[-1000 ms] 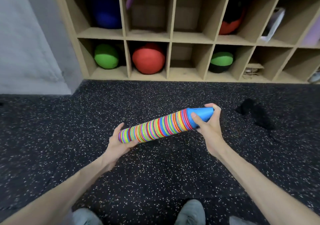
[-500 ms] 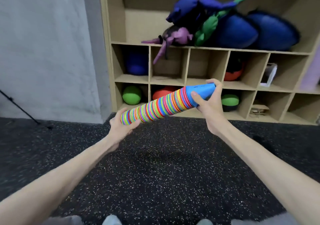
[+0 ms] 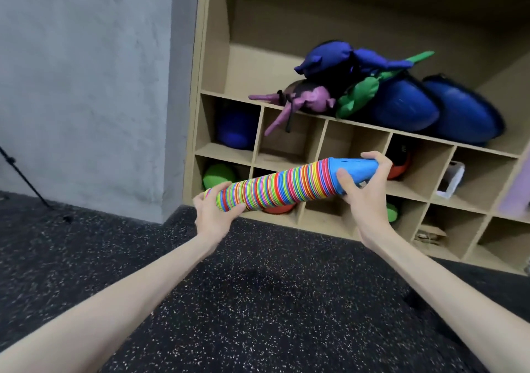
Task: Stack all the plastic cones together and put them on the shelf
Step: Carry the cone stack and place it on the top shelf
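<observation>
While both hands carry it, the stack of cones (image 3: pixel 289 185) lies tilted at mid-frame before the shelf (image 3: pixel 355 132).
Left hand (image 3: pixel 213 215) cups the lower, wide end; right hand (image 3: pixel 362 192) grips the blue tip, fingers curled round it.

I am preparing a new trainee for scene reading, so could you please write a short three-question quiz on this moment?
1. True or false: the stack of plastic cones already lies on the wooden shelf unit.
2. Which hand holds the blue cone at the end of the stack? A) left hand B) right hand
3. Fill in: the large open compartment holds blue, green and ____ fabric bags.

Key:
1. False; both hands carry it in front of the shelf unit, above the speckled floor.
2. B; the right hand grips the blue cone, the left hand cups the other end.
3. Purple.
</observation>
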{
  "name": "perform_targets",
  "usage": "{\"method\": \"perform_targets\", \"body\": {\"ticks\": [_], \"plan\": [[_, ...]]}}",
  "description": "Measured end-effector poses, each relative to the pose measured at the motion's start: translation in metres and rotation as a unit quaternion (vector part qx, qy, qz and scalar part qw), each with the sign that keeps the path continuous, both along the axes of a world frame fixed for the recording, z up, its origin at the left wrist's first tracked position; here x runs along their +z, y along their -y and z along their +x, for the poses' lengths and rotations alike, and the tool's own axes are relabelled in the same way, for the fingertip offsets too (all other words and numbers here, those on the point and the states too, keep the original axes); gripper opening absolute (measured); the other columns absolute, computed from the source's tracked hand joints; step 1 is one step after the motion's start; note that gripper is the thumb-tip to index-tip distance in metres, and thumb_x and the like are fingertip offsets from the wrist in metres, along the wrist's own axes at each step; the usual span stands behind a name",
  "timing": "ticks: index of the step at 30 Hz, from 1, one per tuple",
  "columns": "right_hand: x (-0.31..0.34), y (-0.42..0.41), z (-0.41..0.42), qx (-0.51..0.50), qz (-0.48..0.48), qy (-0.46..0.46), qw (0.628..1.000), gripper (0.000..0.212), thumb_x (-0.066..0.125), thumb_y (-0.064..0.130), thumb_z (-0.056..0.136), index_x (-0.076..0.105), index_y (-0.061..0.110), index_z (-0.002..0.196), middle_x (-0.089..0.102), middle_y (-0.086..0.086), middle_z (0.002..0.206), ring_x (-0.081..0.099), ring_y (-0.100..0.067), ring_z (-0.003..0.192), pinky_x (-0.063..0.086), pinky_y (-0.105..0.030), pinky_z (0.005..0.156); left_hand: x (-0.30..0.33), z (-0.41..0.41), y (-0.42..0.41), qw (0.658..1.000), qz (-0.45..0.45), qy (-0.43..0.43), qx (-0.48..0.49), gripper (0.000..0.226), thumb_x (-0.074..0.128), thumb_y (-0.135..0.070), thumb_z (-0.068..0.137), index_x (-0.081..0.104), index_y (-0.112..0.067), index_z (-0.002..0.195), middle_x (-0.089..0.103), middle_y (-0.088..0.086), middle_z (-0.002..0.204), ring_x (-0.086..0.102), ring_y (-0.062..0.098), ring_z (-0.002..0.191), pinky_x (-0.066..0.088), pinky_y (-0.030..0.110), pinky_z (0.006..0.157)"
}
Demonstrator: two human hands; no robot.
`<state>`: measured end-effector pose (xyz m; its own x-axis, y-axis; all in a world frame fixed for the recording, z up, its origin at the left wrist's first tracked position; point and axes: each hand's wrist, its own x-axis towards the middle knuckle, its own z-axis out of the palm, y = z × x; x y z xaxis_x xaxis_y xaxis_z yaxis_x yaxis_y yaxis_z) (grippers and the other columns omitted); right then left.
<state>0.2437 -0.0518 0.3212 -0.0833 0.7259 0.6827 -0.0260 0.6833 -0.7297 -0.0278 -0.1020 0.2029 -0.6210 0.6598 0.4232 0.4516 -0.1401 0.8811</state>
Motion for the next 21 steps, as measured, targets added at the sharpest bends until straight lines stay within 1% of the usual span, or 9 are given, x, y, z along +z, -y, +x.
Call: {"method": "perform_targets", "body": {"ticks": [3,6,9,11,14,15,17,20,21], "plan": [[0.005,-0.032,-0.016,-0.001,0.029,0.006,1.0,0.049,0.068,0.009,0.092,0.039,0.033,0.123,0.044,0.012,0.123,0.056,-0.019,0.113,0.055,-0.051,0.093,-0.001,-0.008,-0.04,1.0,0.006,0.011,0.013,0.061,0.085,-0.029,0.081,0.056,-0.04,0.134,0.041,0.009,0.139,0.036,0.012,0.107,0.046,0.042,0.104],[0.001,-0.067,-0.038,0.005,0.038,0.017,0.999,0.049,0.068,0.006,0.092,0.038,0.025,0.127,0.042,0.023,0.119,0.052,0.005,0.103,0.052,-0.032,0.091,-0.007,-0.027,-0.08,1.0,0.002,0.019,0.019,0.062,0.084,-0.026,0.081,0.057,-0.042,0.134,0.044,0.008,0.138,0.036,0.011,0.109,0.044,0.041,0.103],[-0.012,-0.103,-0.063,0.003,0.033,0.019,0.999,0.05,0.067,0.001,0.091,0.039,0.016,0.13,0.041,0.026,0.114,0.049,0.019,0.096,0.045,-0.011,0.083,-0.022,-0.053,-0.115,1.0,-0.004,0.014,0.018,0.061,0.084,-0.022,0.081,0.058,-0.04,0.134,0.05,0.008,0.135,0.035,0.014,0.123,0.037,0.032,0.095],[-0.023,-0.128,-0.079,0.016,0.021,0.017,1.0,0.05,0.068,0.001,0.09,0.039,0.021,0.126,0.044,0.025,0.115,0.05,0.016,0.095,0.045,-0.01,0.08,-0.034,-0.074,-0.137,1.0,-0.011,-0.002,0.021,0.059,0.084,-0.024,0.081,0.06,-0.038,0.133,0.059,0.004,0.131,0.037,0.021,0.131,0.038,0.032,0.095],[-0.038,-0.165,-0.105,0.034,0.007,0.02,0.999,0.051,0.069,0.003,0.089,0.039,0.027,0.123,0.047,0.02,0.12,0.051,0.008,0.102,0.045,-0.013,0.085,-0.05,-0.105,-0.163,0.999,-0.024,-0.014,0.033,0.057,0.087,-0.028,0.078,0.062,-0.036,0.13,0.065,-0.005,0.122,0.045,0.03,0.129,0.045,0.043,0.102],[-0.043,-0.178,-0.115,0.041,0.001,0.019,0.999,0.051,0.069,0.002,0.089,0.04,0.029,0.121,0.047,0.018,0.121,0.051,0.008,0.102,0.044,-0.012,0.085,-0.053,-0.115,-0.171,0.999,-0.03,-0.018,0.041,0.058,0.088,-0.024,0.078,0.063,-0.036,0.128,0.065,-0.007,0.119,0.046,0.031,0.128,0.044,0.042,0.102],[-0.048,-0.202,-0.135,0.052,-0.006,0.015,0.999,0.053,0.07,0.002,0.089,0.04,0.034,0.118,0.046,0.013,0.12,0.05,0.005,0.103,0.043,-0.012,0.085,-0.054,-0.133,-0.187,0.998,-0.035,-0.022,0.053,0.06,0.088,-0.018,0.078,0.062,-0.035,0.13,0.063,-0.006,0.117,0.042,0.029,0.129,0.039,0.035,0.098],[-0.043,-0.232,-0.16,0.05,-0.024,0.005,0.998,0.054,0.072,0.015,0.085,0.041,0.046,0.117,0.045,0.005,0.128,0.052,-0.017,0.117,0.05,-0.028,0.091,-0.039,-0.155,-0.205,0.997,-0.054,-0.017,0.053,0.061,0.086,-0.015,0.08,0.061,-0.032,0.133,0.062,0.001,0.125,0.038,0.025,0.131,0.034,0.03,0.097],[-0.038,-0.239,-0.166,0.053,-0.038,0.006,0.998,0.055,0.072,0.015,0.086,0.041,0.046,0.118,0.045,0.003,0.13,0.052,-0.021,0.118,0.051,-0.028,0.09,-0.033,-0.161,-0.209,0.996,-0.067,-0.013,0.058,0.061,0.086,-0.016,0.08,0.061,-0.033,0.133,0.061,0.002,0.127,0.037,0.024,0.132,0.034,0.029,0.098]]}}
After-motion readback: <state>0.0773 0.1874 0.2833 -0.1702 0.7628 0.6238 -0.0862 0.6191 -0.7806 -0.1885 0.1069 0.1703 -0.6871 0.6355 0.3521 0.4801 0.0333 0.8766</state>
